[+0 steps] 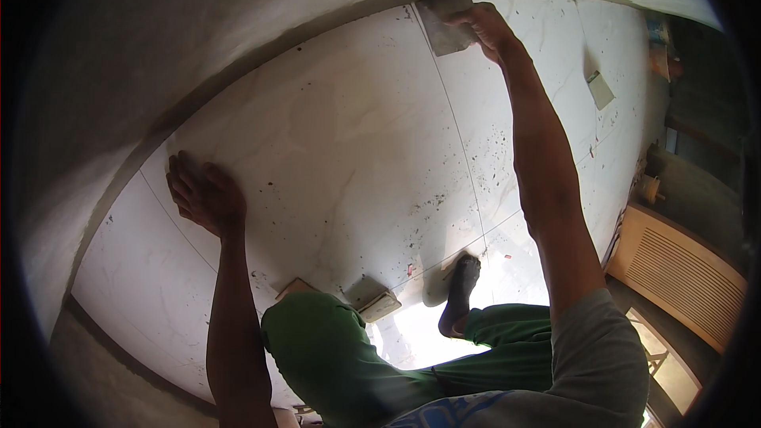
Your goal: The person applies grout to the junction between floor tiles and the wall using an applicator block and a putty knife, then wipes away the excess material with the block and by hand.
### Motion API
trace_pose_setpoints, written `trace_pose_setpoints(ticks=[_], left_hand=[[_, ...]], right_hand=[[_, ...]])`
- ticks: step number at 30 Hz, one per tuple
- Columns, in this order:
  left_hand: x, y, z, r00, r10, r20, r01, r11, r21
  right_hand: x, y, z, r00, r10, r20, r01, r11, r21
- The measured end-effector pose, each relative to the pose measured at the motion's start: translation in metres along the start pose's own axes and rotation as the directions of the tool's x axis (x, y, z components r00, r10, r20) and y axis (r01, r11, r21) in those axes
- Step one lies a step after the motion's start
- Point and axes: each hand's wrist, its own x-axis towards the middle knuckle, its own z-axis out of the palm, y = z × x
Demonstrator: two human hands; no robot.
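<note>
Gripping a grey flat piece [444,28] with the right hand [491,28], arm stretched well out; clamped on the piece's right side, fingers curled over. Cannot tell whether stiff plate or soft pad. To be found just left of that hand, seemingly flat on the pale tiled floor [357,150], beside a thin joint [456,115] and at the foot of the wall [214,16]; cannot tell whether touching the wall.

Planting the left hand [208,198] well away to the left, palm down on the same floor, fingers extended and unclosed, around nothing visible; probably for support.

Judging by the pose, in the midst of working the grey piece over the floor beside the wall, perhaps wiping or scraping.

For the next move, probably best to press the piece evenly and draw back along the joint, toward the dark crumbs [495,150] on the body side of the right hand. Worth steering around the small square block [601,90] to the right of that hand, and another block [380,307] between both hands, nearer the body.
</note>
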Motion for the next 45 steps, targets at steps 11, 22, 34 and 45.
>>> trace_pose_setpoints(ticks=[11,22,34,45], left_hand=[[0.0,0.003,-0.003,0.999,-0.028,0.046,0.028,1.0,-0.002],[0.0,0.002,-0.007,0.999,-0.017,0.046,0.017,1.0,-0.012],[0.004,0.008,-0.013,0.998,-0.043,0.051,0.043,0.999,-0.005],[-0.001,0.009,-0.008,1.0,0.006,0.017,-0.006,1.0,-0.019]], right_hand=[[0.002,-0.002,0.0,1.0,0.027,-0.007,-0.027,0.999,-0.045],[-0.1,-0.062,0.128,0.978,-0.205,-0.045,0.073,0.533,-0.843],[-0.083,-0.003,0.031,0.82,-0.571,-0.036,0.118,0.231,-0.966],[-0.025,0.015,-0.043,0.754,-0.657,0.022,0.178,0.173,-0.969]])
